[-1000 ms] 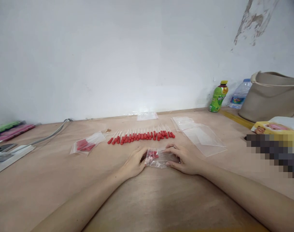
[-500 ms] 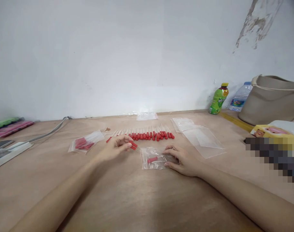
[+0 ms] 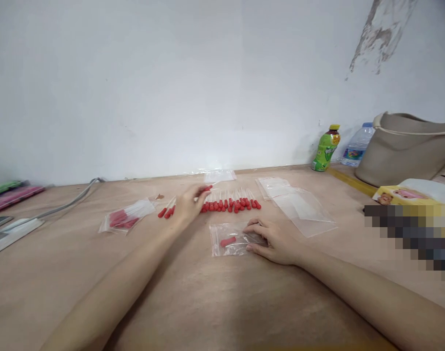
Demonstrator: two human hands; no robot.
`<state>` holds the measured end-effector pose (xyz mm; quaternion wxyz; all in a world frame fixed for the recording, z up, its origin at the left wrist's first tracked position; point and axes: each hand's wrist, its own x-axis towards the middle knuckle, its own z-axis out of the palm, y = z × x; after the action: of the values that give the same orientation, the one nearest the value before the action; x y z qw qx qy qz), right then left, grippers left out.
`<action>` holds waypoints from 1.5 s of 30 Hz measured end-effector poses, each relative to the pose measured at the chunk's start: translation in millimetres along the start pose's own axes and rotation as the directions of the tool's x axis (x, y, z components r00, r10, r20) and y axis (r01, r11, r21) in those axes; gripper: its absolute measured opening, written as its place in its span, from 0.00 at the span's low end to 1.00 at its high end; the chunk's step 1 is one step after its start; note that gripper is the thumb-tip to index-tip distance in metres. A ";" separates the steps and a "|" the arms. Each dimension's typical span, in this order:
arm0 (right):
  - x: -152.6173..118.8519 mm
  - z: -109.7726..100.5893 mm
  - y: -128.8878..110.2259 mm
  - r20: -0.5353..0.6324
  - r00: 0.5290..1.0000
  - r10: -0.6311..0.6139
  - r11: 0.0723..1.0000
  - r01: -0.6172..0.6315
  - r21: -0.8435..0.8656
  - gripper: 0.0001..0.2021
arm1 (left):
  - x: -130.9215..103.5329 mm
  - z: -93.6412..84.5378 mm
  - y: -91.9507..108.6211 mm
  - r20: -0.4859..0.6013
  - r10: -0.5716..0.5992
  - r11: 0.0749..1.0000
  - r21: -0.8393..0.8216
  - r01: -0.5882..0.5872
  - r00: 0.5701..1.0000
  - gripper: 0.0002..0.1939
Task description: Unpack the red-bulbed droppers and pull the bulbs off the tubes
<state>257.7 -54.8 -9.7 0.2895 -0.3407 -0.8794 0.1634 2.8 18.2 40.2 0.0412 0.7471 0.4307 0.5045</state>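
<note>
At the far left, green and pink packages (image 3: 15,197) and a grey cable (image 3: 74,197) are seen on the table (image 3: 193,302). Nearer the middle, a filled plastic bag (image 3: 126,216) is laid flat, with red-ended sticks inside, well apart from both hands. The row of red-ended sticks (image 3: 229,204) is partly covered by the left hand (image 3: 188,204), which is reached over its left part. A red-ended piece (image 3: 208,188) is pinched between narrowed fingertips; whether more than one is held cannot be told. In front of the row, between the hands and nearer the right one, the small clear bag (image 3: 220,249) is spread, with a red piece (image 3: 228,241) visible in it. Its right end is touched by the right hand (image 3: 265,241), whose thumb and fingers are kept apart. Farther right, flat clear bags (image 3: 310,214), a green bottle (image 3: 326,148) and a yellow packet (image 3: 408,195) are seen.
</note>
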 end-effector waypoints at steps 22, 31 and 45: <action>0.5 0.0 1.7 0.005 1.000 0.001 1.000 -0.001 -0.003 0.17 | -68.8 -15.5 14.1 0.164 -0.043 0.988 0.155 0.018 0.986 0.10; 0.5 0.5 2.0 0.004 1.000 -0.006 1.000 0.006 0.000 0.17 | -81.4 -12.0 42.9 0.499 -0.036 0.997 -0.041 0.065 0.866 0.13; -0.6 -0.2 1.3 0.011 1.000 0.010 1.000 -0.010 0.009 0.18 | -70.3 -36.6 14.0 0.039 -0.249 0.953 -0.169 0.252 0.968 0.09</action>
<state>258.8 -54.2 -10.4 0.2851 -0.3431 -0.8786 0.1706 -26.0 -52.4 14.5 0.1729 0.6846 0.4762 0.5241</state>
